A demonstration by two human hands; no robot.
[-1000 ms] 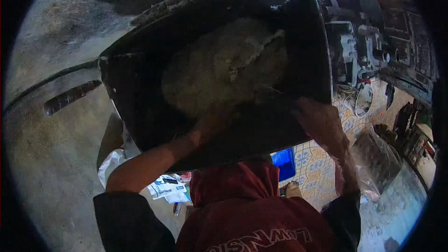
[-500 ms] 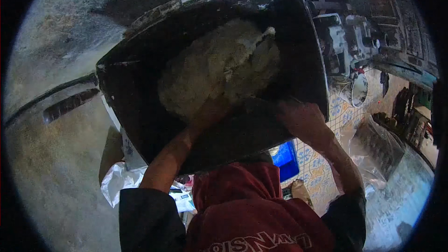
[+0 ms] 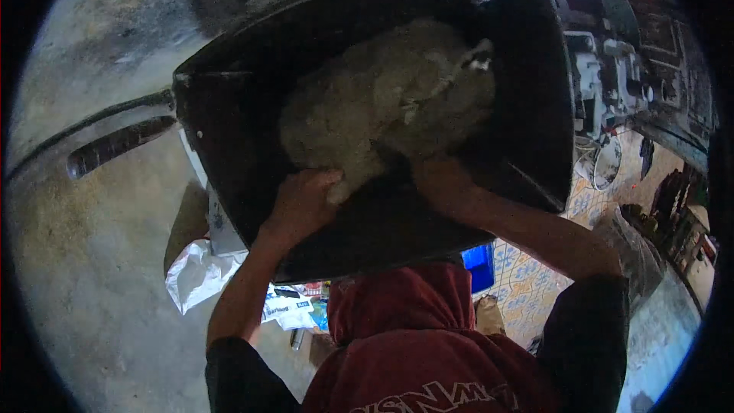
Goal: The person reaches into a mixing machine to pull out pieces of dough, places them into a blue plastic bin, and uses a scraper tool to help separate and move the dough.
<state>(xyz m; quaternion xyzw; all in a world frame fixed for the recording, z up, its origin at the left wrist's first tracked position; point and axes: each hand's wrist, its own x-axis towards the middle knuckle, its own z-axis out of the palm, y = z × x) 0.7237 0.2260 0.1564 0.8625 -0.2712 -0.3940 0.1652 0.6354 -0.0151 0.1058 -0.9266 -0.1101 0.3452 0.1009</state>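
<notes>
A large pale lump of dough [image 3: 359, 99] lies in a deep dark trough [image 3: 397, 241] with a slanted front wall. My left hand [image 3: 306, 197] is closed on the dough's near left edge, with a small flap showing beside the thumb. My right hand [image 3: 443, 183] reaches against the near middle of the lump. Shadow and dough hide its fingers. A small whitish piece [image 3: 482, 53] sticks up at the dough's far right end.
A dusty machine [image 3: 612, 76] stands beyond the trough's right side. To the left, a dark handle-like bar [image 3: 122, 145] juts out. White plastic bags [image 3: 202, 275] and a blue container [image 3: 480, 268] sit below the near edge, over a patterned tile floor [image 3: 520, 283].
My left hand has drawn back from the dough's middle to its near left edge. My right hand has moved left from the trough's right side onto the dough.
</notes>
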